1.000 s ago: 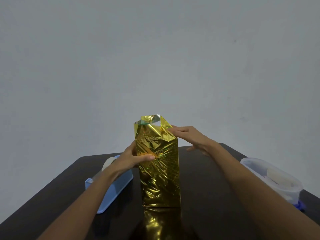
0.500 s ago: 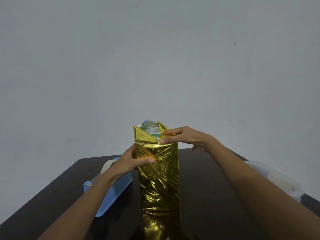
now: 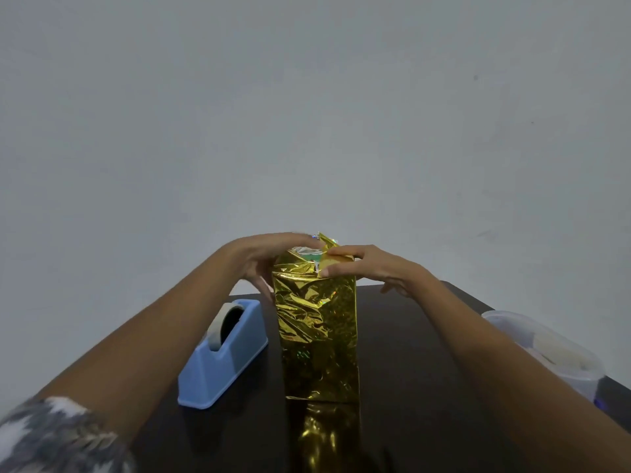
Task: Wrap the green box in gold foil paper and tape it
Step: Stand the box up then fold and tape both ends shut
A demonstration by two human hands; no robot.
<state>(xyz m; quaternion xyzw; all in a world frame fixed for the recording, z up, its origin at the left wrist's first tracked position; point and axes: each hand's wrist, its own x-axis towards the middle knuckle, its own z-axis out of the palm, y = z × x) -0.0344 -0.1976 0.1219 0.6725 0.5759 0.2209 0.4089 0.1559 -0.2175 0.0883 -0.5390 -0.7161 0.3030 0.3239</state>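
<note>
The box stands upright on the dark table [image 3: 409, 353], wrapped in crinkled gold foil paper [image 3: 317, 329]. A small patch of the green box [image 3: 311, 257] shows through the open top, where the foil ends stand up. My left hand [image 3: 264, 259] reaches over the top left edge, its fingers curved over the far foil flap. My right hand [image 3: 362, 266] pinches the top right foil flap between thumb and index finger. A blue tape dispenser [image 3: 222, 356] with a roll of tape sits just left of the box.
A translucent plastic container [image 3: 546, 349] stands at the table's right edge, under my right forearm. A plain grey wall lies behind the table. The glossy tabletop reflects the gold foil in front of the box.
My left hand has left the box's front face and risen to the top, over the far flap. My right hand still holds the top right flap, folded further inward.
</note>
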